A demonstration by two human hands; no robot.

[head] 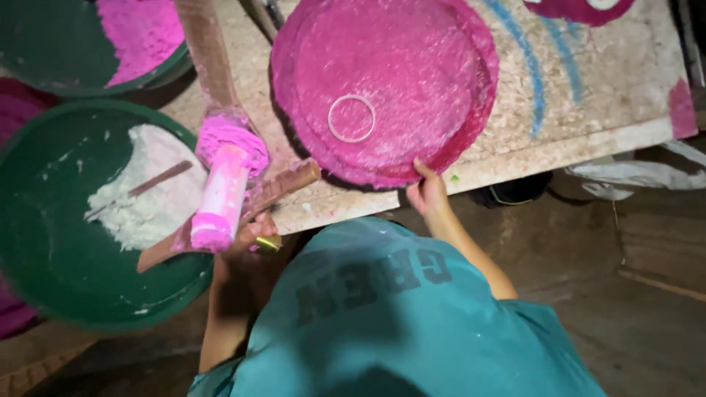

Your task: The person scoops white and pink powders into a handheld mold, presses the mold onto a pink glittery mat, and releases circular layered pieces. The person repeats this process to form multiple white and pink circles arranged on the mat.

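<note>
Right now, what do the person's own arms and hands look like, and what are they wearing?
Both arms are bare from the short sleeves of a teal T-shirt with dark lettering. The left hand wears a yellowish ring and carries smudges of pink powder. The right hand shows no glove, watch or ring.

green basins (44, 250): 2 | pink tray (382, 81): 1 | ring (351, 118): 1 | hands (428, 192): 2

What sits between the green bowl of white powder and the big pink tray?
In the head view, a pink-coated roller on a wooden stick, held by the left hand, lies between the green bowl and the pink tray.
</note>
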